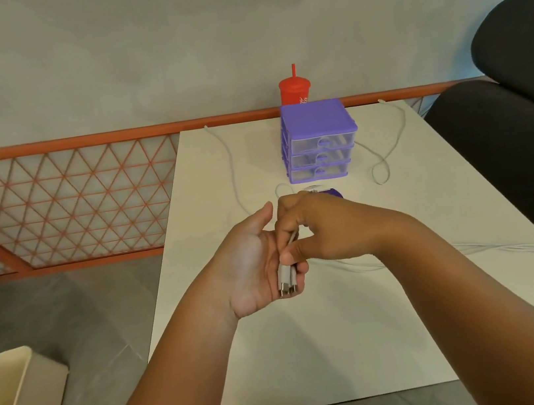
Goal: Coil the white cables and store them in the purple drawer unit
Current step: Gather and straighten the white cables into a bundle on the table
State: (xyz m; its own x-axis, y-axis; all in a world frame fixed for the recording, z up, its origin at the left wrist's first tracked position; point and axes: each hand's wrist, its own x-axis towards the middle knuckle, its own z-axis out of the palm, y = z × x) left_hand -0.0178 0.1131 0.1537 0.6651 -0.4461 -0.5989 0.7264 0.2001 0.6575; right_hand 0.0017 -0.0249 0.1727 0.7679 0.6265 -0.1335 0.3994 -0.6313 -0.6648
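Left hand [251, 267] curls round two white cable plugs [286, 281]; right hand [328, 227] pinches their cord [293, 237]. Boxy purple plastic drawer unit [316, 125] at table's [315, 351] far edge; red cup's [294, 89] script unreadable.

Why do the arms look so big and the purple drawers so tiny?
Head view: the wide-angle lens swells near things, so left hand and right hand, gripping the white cable, loom large; the purple drawer unit shrinks; light soft, shadows faint.
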